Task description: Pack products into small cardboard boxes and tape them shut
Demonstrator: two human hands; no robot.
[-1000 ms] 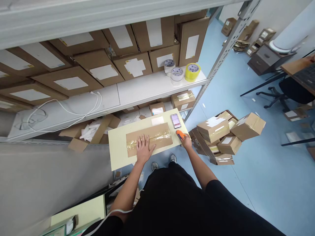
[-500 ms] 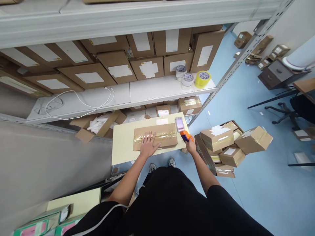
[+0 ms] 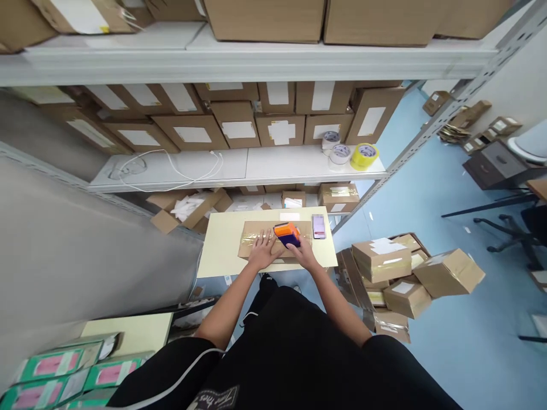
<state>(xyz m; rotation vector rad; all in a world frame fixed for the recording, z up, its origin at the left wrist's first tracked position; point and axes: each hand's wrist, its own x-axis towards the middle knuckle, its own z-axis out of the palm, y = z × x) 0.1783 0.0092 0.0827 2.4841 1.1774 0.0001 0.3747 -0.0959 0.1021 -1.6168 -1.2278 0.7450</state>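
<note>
A brown cardboard box (image 3: 248, 242) sealed with clear yellowish tape lies on the pale yellow table (image 3: 220, 250). My left hand (image 3: 262, 250) rests flat on its top, fingers spread. In my right hand (image 3: 304, 252) is an orange and dark purple handheld tool (image 3: 287, 233), held over the right half of the box; its exact kind is unclear. A phone (image 3: 318, 226) with a lit screen lies to the right of the box. Behind the box, a white label (image 3: 290, 217) sits on the table.
Rolls of tape (image 3: 364, 156) stand on the shelf (image 3: 277, 166) ahead, before a row of cartons (image 3: 192, 134). A white cable (image 3: 171, 165) lies there too. Packed parcels (image 3: 382, 259) are piled at the right. An open carton (image 3: 192, 208) is under the shelf.
My right hand has moved left with the orange and purple tool, from beside the phone to above the box. My left hand stays on the box. The view has tilted upward.
</note>
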